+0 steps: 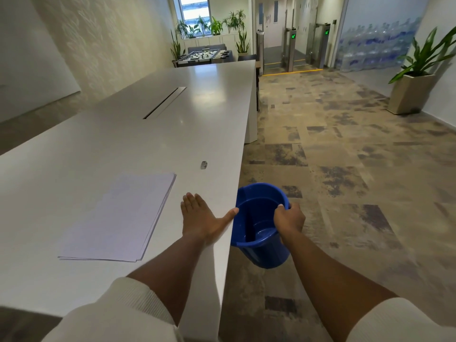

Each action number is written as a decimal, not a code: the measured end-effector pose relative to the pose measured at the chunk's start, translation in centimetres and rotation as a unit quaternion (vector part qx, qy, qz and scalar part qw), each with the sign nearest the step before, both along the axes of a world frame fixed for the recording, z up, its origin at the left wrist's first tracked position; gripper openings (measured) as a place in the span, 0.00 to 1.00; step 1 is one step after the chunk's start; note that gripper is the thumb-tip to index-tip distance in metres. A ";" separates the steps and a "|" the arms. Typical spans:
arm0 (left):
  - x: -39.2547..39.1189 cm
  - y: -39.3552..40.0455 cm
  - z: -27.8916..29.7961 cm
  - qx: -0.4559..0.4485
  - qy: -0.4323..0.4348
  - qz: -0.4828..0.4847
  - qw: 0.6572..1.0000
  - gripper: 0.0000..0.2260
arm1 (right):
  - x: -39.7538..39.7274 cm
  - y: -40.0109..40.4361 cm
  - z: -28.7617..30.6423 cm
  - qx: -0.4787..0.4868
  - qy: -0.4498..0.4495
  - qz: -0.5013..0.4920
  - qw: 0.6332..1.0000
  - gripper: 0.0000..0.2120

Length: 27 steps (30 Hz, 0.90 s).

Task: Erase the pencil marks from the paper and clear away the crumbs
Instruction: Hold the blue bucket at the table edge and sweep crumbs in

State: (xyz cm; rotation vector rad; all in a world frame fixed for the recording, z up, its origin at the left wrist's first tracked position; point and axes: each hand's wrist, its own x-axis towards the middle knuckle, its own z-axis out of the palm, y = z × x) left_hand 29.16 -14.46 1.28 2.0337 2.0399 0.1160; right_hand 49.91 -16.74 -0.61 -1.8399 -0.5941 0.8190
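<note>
A stack of white paper (121,215) lies on the long white table (123,134), left of my hands. My left hand (201,218) rests flat on the table near its right edge, fingers straight, thumb reaching the edge. My right hand (288,219) grips the rim of a blue bucket (259,225), held just off the table's edge and below its top. A small grey eraser (203,165) sits on the table beyond my left hand. I cannot make out pencil marks or crumbs.
A cable slot (164,102) runs along the table's middle. Patterned carpet floor (345,169) spreads to the right, with a potted plant (414,82) by the right wall. A foosball table (204,56) and turnstiles (293,45) stand far back.
</note>
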 end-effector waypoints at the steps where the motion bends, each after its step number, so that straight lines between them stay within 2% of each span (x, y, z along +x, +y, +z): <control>1: 0.3 -0.1 0.0 0.004 -0.003 -0.009 1.000 0.59 | 0.0 -0.1 0.0 0.000 0.000 0.002 1.000 0.09; 8: 1.3 -0.7 -0.5 0.024 -0.012 -0.065 0.998 0.42 | 0.2 -1.1 0.1 0.001 -0.001 0.008 1.000 0.08; 12: 2.0 -1.4 -0.9 0.049 -0.183 -0.169 0.967 0.25 | 0.6 -1.6 -0.1 0.002 -0.003 0.009 1.000 0.07; 14: 2.3 -1.5 -1.1 0.067 -0.222 -0.199 0.952 0.23 | 0.7 -1.9 -0.1 0.002 -0.005 0.009 1.000 0.06; 16: 2.7 -1.4 -1.2 0.101 -0.194 -0.204 0.954 0.25 | 0.9 -2.1 0.0 0.002 -0.006 0.009 1.000 0.05; 18: 3.0 -1.2 -0.9 0.110 -0.119 -0.170 0.972 0.31 | 1.1 -2.3 0.0 0.003 -0.002 0.009 1.000 0.06; 20: 3.1 -1.1 -0.7 0.075 -0.022 -0.099 0.992 0.39 | 1.3 -2.5 0.1 0.008 0.004 0.006 1.000 0.07; 22: 3.5 -1.0 -0.5 0.028 0.033 -0.060 0.997 0.42 | 1.6 -2.8 0.1 0.011 0.007 0.004 1.000 0.07; 25: 4.5 -0.8 -0.4 0.001 0.036 -0.066 0.997 0.36 | 2.2 -3.2 0.1 0.006 0.002 0.000 1.000 0.07; 27: 5.1 -0.6 -0.7 0.012 0.004 -0.114 0.993 0.36 | 2.6 -3.5 0.0 0.005 0.002 -0.001 1.000 0.06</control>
